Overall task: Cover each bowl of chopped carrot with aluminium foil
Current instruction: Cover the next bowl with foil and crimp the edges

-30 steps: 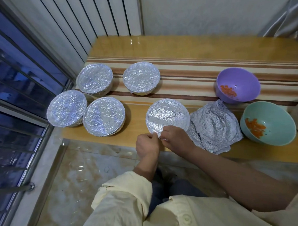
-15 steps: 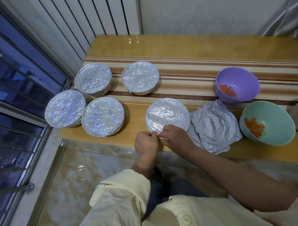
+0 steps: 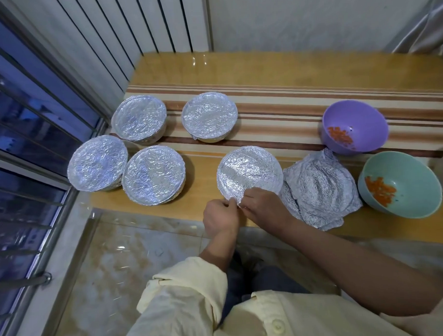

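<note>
- A person's left hand (image 3: pixel 221 217) and right hand (image 3: pixel 264 206) meet at the near rim of a foil-topped bowl (image 3: pixel 249 172). The bowl stands close to the front edge of the wooden counter (image 3: pixel 262 66), within easy reach.
- Each hand's grip is pinched closed on the foil's hem, and the two sets of fingertips almost touch. They appear to be crimping a last loose flap under the rim so the cover holds.
- Four sealed bowls (image 3: pixel 153 174) cluster at the counter's left end, probably set there to keep the working spot free.
- The leftmost one sits right at the counter's corner beside window bars (image 3: pixel 26 139), so there is little room to slide anything further that way.
- A crumpled pile of spare foil (image 3: pixel 319 189) lies just right of the bowl in hand, ready for the next cover.
- Beyond it, a purple bowl (image 3: pixel 359 117) and a teal bowl (image 3: pixel 411 176) stand uncovered, each holding chopped carrot.
- A strip of bare counter separates the bowl in hand from the sealed group. The back of the counter, past a striped mat (image 3: pixel 276 110), offers more room.
</note>
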A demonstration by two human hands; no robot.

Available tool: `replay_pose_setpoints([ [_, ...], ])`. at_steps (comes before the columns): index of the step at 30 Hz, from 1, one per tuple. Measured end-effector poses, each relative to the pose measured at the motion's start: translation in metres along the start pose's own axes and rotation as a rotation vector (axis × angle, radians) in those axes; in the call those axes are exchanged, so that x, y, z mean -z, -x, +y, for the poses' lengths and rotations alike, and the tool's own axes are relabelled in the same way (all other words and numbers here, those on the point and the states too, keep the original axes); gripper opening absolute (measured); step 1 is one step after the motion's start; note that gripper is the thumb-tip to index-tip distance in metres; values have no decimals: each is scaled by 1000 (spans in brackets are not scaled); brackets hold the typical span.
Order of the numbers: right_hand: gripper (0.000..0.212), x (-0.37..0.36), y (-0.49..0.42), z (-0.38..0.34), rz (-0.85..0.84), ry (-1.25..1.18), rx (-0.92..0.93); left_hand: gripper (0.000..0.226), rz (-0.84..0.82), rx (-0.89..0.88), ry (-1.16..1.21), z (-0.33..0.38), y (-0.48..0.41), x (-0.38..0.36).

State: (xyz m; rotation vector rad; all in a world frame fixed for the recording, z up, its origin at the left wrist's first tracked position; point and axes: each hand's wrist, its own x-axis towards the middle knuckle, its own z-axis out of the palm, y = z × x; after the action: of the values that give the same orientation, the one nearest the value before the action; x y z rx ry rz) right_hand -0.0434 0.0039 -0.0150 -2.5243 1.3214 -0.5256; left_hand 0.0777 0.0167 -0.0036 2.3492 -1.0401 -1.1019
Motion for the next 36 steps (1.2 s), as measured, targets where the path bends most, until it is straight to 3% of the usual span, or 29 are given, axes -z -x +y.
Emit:
replay_pose_setpoints([
  [3, 25, 0, -1, -1, 30, -20, -28, 33, -14, 16, 31, 3, -3, -1],
  [7, 17, 1, -2, -1, 32, -28, -39, 35, -46, 19, 75, 2, -4, 2],
  [12, 21, 0, -1, 0, 2, -70, -46, 45, -17, 20, 54, 2, 1, 1],
  [16, 14, 0, -1, 3, 22, -113, -70, 33, -9, 17, 55, 6, -2, 3],
  [20, 16, 0, -1, 4, 13, -129, -78, 43, -4, 33, 73, 1, 1, 3],
  [26, 17, -2, 2, 4, -2, -124, -78, 22, 41, 96, 172, 1, -2, 1],
  [32, 12, -1, -2, 3, -3, -127, -90, 18, 43, 63, 55, 8, -11, 6],
  [36, 26, 3, 2, 7, -11, -90, -112, 19, 45, 11, 0, 11, -21, 13],
])
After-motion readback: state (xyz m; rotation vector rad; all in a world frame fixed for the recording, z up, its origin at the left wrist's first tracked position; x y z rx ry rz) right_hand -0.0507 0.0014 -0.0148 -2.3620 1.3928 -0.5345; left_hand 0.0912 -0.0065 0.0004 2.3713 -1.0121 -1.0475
